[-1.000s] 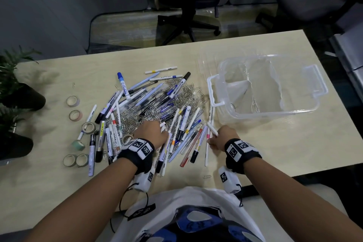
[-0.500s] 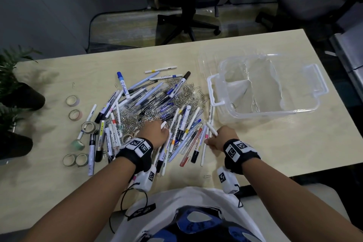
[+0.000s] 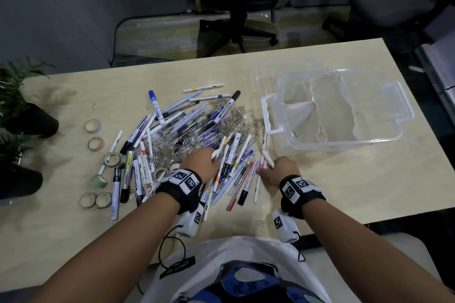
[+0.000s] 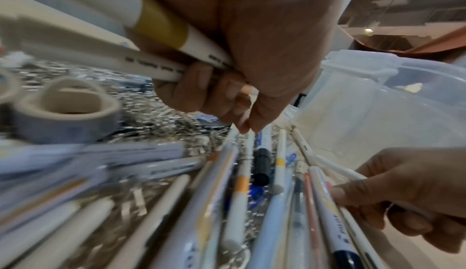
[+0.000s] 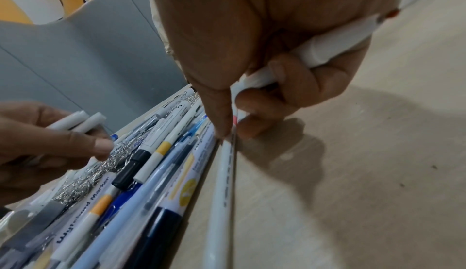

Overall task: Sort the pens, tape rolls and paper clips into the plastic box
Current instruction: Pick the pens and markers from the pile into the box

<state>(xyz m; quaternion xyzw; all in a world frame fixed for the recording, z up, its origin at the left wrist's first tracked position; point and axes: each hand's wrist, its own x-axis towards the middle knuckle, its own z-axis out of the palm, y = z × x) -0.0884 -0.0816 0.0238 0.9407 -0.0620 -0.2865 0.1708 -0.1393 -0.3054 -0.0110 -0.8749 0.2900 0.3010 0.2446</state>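
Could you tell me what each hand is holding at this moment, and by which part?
The left hand grips white pens around their barrels. The right hand grips a white pen around its barrel and pinches another on the table.

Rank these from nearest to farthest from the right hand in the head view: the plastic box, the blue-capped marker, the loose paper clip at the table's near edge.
From the right hand:
1. Loose paper clip, just behind it at the near edge.
2. Plastic box, ahead and to the right.
3. Blue-capped marker, far across the pile, to the left.
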